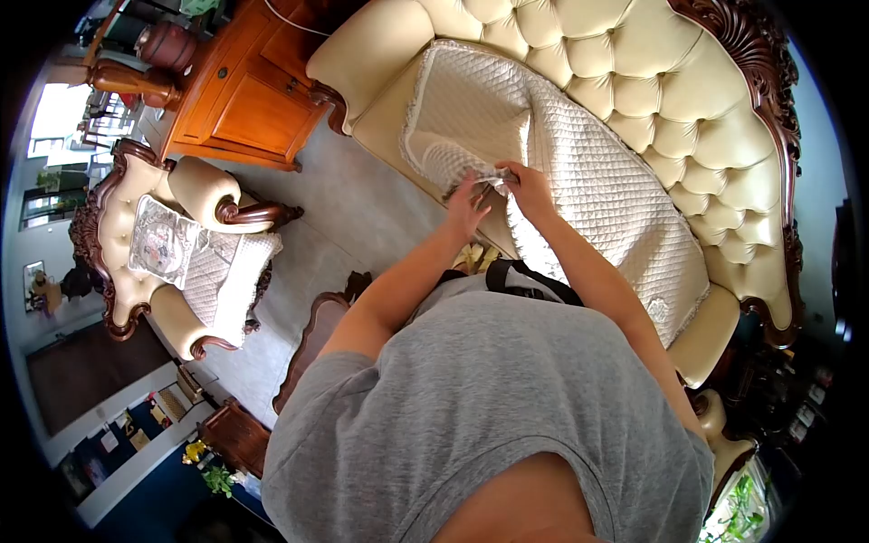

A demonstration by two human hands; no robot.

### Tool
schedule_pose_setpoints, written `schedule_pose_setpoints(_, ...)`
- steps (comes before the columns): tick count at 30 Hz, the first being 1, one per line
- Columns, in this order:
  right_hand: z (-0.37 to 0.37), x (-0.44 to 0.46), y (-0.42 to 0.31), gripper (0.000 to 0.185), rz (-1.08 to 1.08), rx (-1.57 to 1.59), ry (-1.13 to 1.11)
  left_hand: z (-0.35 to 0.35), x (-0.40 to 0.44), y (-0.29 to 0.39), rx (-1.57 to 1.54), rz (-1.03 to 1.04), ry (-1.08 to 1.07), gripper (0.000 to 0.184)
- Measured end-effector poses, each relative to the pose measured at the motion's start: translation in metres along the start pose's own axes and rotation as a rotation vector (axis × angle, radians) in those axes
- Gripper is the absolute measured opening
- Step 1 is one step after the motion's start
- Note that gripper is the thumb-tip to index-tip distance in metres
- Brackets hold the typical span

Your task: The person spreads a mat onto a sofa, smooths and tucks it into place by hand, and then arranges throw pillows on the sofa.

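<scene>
Head view: at the front edge of the cream tufted sofa [625,45], a bunched part of the silvery-beige quilted cover with a ruffled hem [597,154] is pinched between the thumb and fingers of the right hand [529,188]. The same bunch is touched by the fingertips of the left hand [464,206], whose thumb is held apart; whether anything is clamped there cannot be told. Outward from the grip, the cover is spread along the seat, nearly flat towards the left armrest [376,45], rumpled in the middle, and reaching close to the right armrest [711,339]. By its look, the cloth is judged light, soft and limp, padded enough to crease in thick folds, and apt to slide on smooth upholstery. It is best taken by the hem near its corners, with the delicate ruffle spared hard tugging
</scene>
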State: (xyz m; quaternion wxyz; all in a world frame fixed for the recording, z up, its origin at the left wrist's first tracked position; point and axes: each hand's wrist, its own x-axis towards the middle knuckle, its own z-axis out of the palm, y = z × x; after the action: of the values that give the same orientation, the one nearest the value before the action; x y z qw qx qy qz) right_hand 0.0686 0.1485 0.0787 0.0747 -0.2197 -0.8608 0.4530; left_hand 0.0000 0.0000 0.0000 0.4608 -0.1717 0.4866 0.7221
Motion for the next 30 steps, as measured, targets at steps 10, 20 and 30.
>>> schedule_pose_setpoints(10,-0.004,-0.028,0.012,0.034,0.103,0.1,-0.114,-0.075,0.042,0.086,-0.581,0.318,0.026,0.041)
schedule_pose_setpoints(20,0.033,0.031,0.007,0.05,0.564,0.845,-0.073,-0.044,0.052,0.166,1.279,0.67,-0.44,0.037)
schedule_pose_setpoints(30,0.129,0.101,-0.084,0.039,0.72,-0.048,0.102,-0.066,0.058,0.253,1.983,0.603,-1.464,0.072)
